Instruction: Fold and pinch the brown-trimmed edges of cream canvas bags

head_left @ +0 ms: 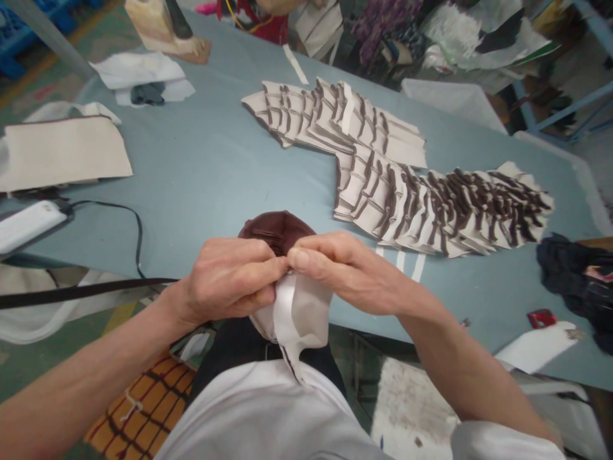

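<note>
Both hands meet in front of my chest, pinching a sewn fabric piece. This piece has a gathered dark brown section (pixel 276 231) above, and a beige panel (pixel 312 313) with a white strip (pixel 285 313) hanging below. My left hand (pixel 230 281) grips it from the left with curled fingers. My right hand (pixel 347 268) pinches it from the right, thumb and fingertips meeting the left fingers. Part of the fabric is hidden between my fingers. Beyond the hands, overlapping beige pieces with brown trim (pixel 431 211) lie in long rows on the table, apart from my hands.
The blue-grey table (pixel 205 166) holds a beige fabric stack (pixel 62 153), a white corded device (pixel 29 225), white cloth (pixel 141 73), a dark cloth heap (pixel 572 281) and a red object (pixel 541 318). A black strap (pixel 81 292) crosses near my left forearm. Orange checked fabric (pixel 143 402) lies below.
</note>
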The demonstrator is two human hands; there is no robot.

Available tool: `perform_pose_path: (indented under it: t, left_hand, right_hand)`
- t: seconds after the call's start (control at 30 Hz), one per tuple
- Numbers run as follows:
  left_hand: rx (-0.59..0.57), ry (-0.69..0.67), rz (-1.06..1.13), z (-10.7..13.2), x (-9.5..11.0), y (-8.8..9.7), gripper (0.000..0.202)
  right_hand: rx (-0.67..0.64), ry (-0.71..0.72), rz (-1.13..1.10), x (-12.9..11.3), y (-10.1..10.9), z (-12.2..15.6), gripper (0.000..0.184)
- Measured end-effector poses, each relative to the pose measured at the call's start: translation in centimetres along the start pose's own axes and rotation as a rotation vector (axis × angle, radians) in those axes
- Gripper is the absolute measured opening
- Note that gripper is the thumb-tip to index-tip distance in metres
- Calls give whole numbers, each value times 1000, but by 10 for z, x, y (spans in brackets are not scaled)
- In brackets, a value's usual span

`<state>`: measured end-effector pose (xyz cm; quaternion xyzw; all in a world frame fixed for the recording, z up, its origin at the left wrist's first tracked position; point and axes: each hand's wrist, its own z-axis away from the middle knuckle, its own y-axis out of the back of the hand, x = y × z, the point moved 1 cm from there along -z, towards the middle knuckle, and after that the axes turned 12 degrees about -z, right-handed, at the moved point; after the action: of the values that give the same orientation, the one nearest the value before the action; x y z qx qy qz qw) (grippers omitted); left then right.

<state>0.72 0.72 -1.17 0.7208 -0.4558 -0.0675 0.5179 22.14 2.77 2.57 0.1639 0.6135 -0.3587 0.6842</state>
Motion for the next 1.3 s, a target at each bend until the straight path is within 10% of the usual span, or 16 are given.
perform_pose_path:
  t: [0.3, 0.7, 0.93, 1.3]
  left_hand:
    - [125, 176, 143, -4, 14, 8, 21]
    - [-193, 152, 401, -7, 13, 17, 26]
    - [282, 331, 537, 7, 12, -31, 52]
    - [291, 214, 539, 0, 7, -32, 52]
  right_hand:
    - [102, -6, -242, 21, -15, -2, 57]
    - [38, 200, -67, 25, -18, 4, 46]
    - [250, 363, -195, 34, -47, -7, 42]
    - [97, 335, 48, 23, -17, 10, 40]
